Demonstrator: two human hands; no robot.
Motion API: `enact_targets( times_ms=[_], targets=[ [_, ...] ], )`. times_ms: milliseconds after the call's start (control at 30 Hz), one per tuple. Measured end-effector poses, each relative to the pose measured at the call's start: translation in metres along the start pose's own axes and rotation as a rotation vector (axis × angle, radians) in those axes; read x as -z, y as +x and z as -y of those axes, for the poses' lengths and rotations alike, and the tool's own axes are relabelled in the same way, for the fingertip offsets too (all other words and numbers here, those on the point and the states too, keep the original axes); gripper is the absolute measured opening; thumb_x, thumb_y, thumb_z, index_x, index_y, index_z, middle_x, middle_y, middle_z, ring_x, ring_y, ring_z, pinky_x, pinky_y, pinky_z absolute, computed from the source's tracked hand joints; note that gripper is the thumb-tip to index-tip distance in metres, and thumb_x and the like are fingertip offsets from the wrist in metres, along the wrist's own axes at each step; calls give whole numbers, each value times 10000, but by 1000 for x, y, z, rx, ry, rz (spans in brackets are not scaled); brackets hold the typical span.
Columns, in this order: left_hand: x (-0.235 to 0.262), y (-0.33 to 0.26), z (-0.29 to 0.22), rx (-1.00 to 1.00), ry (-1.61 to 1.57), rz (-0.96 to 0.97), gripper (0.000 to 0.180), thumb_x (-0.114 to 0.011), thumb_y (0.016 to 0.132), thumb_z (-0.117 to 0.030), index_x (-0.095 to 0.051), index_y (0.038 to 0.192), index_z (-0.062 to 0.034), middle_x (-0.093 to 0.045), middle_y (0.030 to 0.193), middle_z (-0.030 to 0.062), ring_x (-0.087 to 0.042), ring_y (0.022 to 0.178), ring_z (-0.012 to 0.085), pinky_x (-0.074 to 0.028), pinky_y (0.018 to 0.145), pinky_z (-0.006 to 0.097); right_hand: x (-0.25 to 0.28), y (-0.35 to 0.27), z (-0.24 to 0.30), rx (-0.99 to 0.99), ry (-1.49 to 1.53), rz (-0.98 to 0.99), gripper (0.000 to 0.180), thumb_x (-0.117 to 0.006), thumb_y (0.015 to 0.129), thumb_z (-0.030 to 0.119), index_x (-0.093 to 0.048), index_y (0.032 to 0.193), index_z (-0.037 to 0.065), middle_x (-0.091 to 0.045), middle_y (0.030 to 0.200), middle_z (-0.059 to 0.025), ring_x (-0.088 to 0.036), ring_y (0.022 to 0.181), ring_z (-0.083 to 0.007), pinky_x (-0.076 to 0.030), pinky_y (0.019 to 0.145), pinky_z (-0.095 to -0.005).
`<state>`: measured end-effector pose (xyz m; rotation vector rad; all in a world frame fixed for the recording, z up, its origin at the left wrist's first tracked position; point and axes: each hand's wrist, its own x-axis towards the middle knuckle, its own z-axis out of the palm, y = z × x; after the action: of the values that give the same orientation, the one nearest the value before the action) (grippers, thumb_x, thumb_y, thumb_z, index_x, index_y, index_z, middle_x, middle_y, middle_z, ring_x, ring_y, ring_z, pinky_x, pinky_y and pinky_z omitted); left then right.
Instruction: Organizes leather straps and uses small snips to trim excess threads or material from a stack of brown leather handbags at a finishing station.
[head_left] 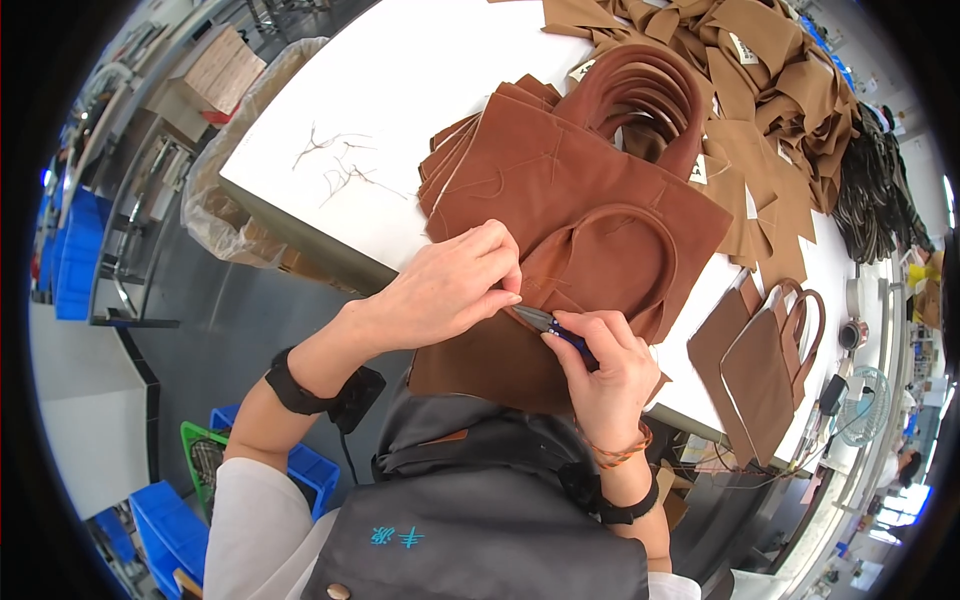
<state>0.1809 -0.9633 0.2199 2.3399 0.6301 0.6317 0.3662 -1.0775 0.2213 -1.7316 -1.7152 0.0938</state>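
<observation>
My right hand [612, 365] is closed round a pair of thread snips [572, 340] with dark blue handles. Their pointed grey blades reach left to the fingertips of my left hand [460, 285]. Thumb and forefinger of that hand are pinched together on what looks like a fine thread, hard to make out. Under both hands lies a reddish-brown leather bag panel [590, 300] with a curved handle [655, 225]; its near part hangs toward my lap. More such panels [520, 140] are stacked beneath and beyond, their looped handles [640, 75] lined up. Loose thread ends stick out on the top panel.
Cut thread scraps [345, 175] lie on the white table [300, 110]. Brown leather pieces [760, 90] are heaped at the far right, beside black straps [880, 190]. Two handled panels [750, 370] lie right. A plastic-lined bin [225, 210] stands off the left edge.
</observation>
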Motion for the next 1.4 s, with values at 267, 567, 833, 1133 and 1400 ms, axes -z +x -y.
enact_targets(
  times_ms=[267, 567, 833, 1133, 1400],
  targets=[
    [-8, 11, -6, 75, -106, -113, 113, -650, 833, -70, -543, 859, -42, -552, 831, 70, -572, 700, 233, -459, 598, 336, 9, -6, -10, -310, 405, -109, 211, -752, 762, 0, -646, 943, 24, -595, 865, -53, -554, 681, -113, -455, 605, -232],
    [20, 11, 14, 114, 231, -239, 65, -608, 867, -111, -561, 890, -73, -577, 804, 118, -590, 709, 316, -469, 623, 374, 34, -1, -31, -378, 458, -274, 202, -721, 824, 50, -611, 992, 30, -539, 796, 33, -445, 677, -34, -385, 613, -182],
    [42, -25, 16, -38, 553, -71, 543, -628, 847, -184, -480, 1353, -54, -450, 1414, 139, -410, 1327, 308, -379, 1042, 426, 39, -13, -46, -415, 147, -168, 240, -813, 728, 114, -613, 826, 25, -568, 680, -6, -502, 608, -73, -440, 566, -234],
    [48, -40, 43, 281, 776, -124, 634, -553, 921, -366, -375, 1416, -11, -341, 1489, 167, -265, 1411, 324, -211, 1116, 546, 92, -2, -56, -281, 94, -288, 139, -671, 802, 57, -542, 770, 18, -471, 637, -24, -415, 588, -90, -380, 541, -253],
    [0, 70, -5, -40, 488, -100, 679, -571, 909, -353, -325, 1441, -10, -308, 1507, 171, -234, 1426, 317, -200, 1149, 494, 204, 4, -132, -289, -259, -622, 187, -596, 937, 96, -628, 1090, -5, -644, 936, -64, -557, 822, -126, -461, 766, -270]
  ],
)
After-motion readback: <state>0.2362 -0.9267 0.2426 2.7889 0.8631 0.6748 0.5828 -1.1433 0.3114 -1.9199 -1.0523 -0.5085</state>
